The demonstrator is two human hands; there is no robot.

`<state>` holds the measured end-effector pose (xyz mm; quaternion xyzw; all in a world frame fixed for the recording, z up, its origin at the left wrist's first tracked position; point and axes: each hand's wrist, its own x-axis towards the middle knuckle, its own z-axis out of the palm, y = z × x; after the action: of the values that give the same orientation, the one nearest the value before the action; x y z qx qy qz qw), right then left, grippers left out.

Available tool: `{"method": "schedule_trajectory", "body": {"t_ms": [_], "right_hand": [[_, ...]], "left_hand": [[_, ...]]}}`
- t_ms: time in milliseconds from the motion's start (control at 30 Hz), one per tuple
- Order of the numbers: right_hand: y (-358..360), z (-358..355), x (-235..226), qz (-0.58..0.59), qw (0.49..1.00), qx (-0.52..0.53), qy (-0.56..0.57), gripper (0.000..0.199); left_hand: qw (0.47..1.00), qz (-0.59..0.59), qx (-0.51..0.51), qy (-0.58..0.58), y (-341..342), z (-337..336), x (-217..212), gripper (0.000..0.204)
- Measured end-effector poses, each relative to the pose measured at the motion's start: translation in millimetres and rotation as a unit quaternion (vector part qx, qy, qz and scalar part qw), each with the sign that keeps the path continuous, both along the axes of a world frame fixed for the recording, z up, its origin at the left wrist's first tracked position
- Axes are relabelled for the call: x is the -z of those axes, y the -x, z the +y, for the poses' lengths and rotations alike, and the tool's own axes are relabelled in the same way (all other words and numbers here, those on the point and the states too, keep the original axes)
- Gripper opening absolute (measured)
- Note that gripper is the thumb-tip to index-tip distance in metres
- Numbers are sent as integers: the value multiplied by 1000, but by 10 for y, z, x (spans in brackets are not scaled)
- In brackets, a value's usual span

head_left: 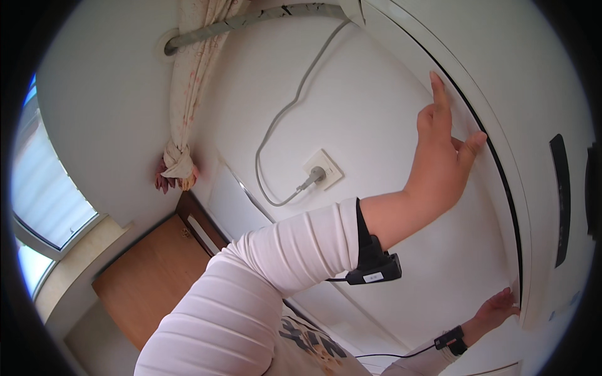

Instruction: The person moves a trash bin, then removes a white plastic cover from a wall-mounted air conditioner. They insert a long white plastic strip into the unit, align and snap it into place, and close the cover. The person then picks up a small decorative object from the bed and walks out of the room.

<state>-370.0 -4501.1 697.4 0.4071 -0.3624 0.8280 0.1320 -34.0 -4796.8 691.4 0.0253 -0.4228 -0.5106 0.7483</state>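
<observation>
A white wall-mounted air conditioner fills the right side, with a dark seam running along the edge of its front cover. My left hand is raised to the casing at this seam. Its index finger is stretched out along the edge, the thumb stands apart at the dark gap, and the other fingers are partly bent. Lower down, my right hand touches the far end of the same edge, thumb and fingers apart; part of it is small and hard to make out. Neither hand holds a loose thing.
A grey plug in a white wall socket feeds a cable up to the unit. A wrapped pipe enters the wall by a knotted curtain. A window and a brown wooden door lie left.
</observation>
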Motion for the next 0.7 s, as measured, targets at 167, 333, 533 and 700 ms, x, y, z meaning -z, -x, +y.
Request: {"method": "schedule_trajectory", "body": {"t_ms": [167, 333, 533, 700], "right_hand": [[47, -17, 42, 8, 1000, 1, -2, 61], [-42, -69, 75, -37, 999, -39, -3, 64], [-274, -132, 51, -76, 996, -41, -8, 64], [-363, -174, 44, -107, 994, -27, 13, 62]], "left_hand": [[998, 16, -26, -51, 78, -59, -36, 98], [998, 49, 34, -28, 153, -35, -6, 87], [993, 67, -78, 55, 294, -55, -33, 81], [964, -77, -227, 118, 426, -43, 29, 97]]}}
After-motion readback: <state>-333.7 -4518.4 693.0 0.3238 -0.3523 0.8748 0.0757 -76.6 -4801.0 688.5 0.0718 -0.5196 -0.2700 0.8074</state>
